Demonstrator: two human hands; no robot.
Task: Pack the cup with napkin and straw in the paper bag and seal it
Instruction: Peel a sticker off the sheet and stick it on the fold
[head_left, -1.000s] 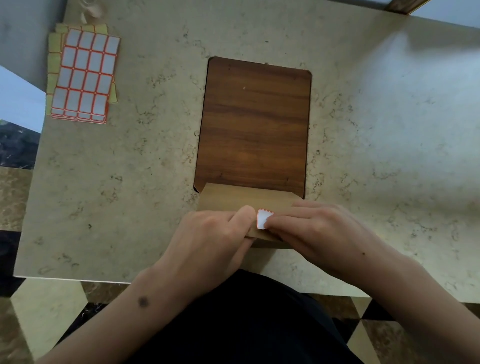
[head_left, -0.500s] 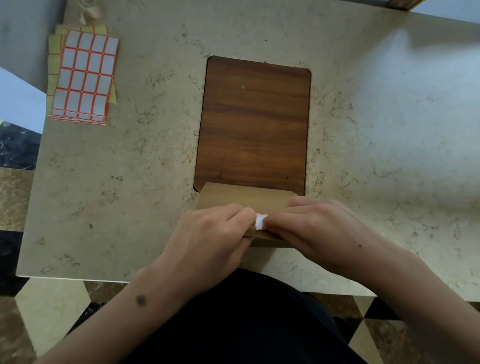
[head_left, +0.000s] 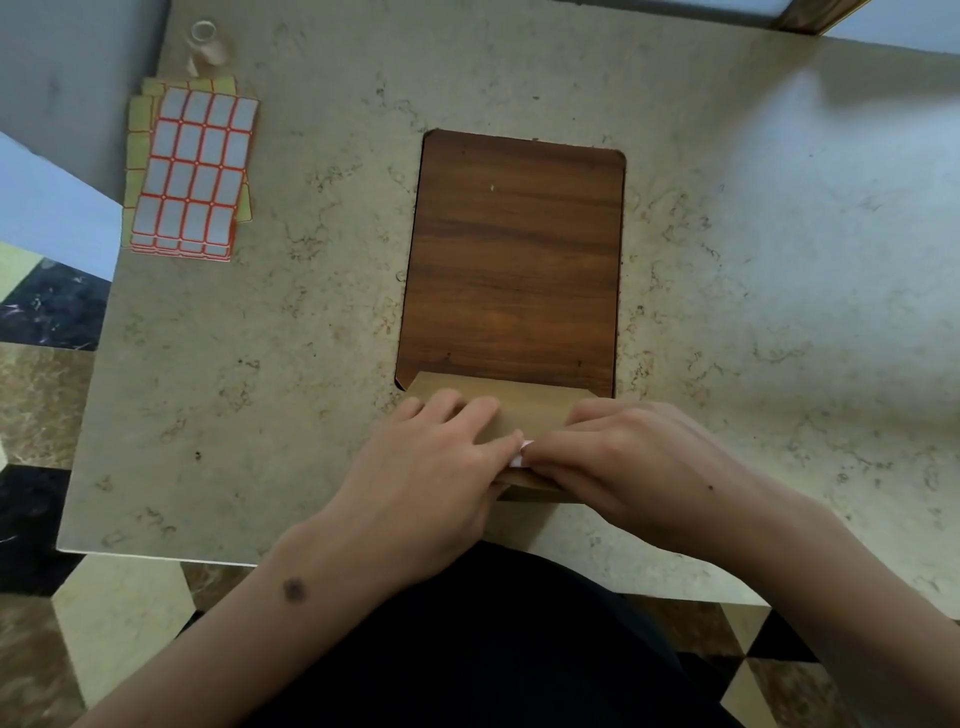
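- Far left on the beige marbled surface (head_left: 311, 364) there's a stack of label sheets (head_left: 192, 171), white stickers with orange borders, sitting on some yellowish sheets. Just past them at the far edge is a small clear loop thing (head_left: 203, 32), can't tell what it is.
- Left hand (head_left: 431, 467) lies flat on the paper bag (head_left: 524, 410), fingers straight and pressing the folded top down, so no real grip, just a push.
- The bag sits at the near edge of the surface, its far end overlapping a dark wood-grain board (head_left: 514, 260).
- A tiny bit of white sticker (head_left: 521, 457) peeks out between the two hands, on the bag's fold.
- Right hand (head_left: 623, 457) has its fingertips down on the sticker, fingers fairly straight, pressing rather than pinching.
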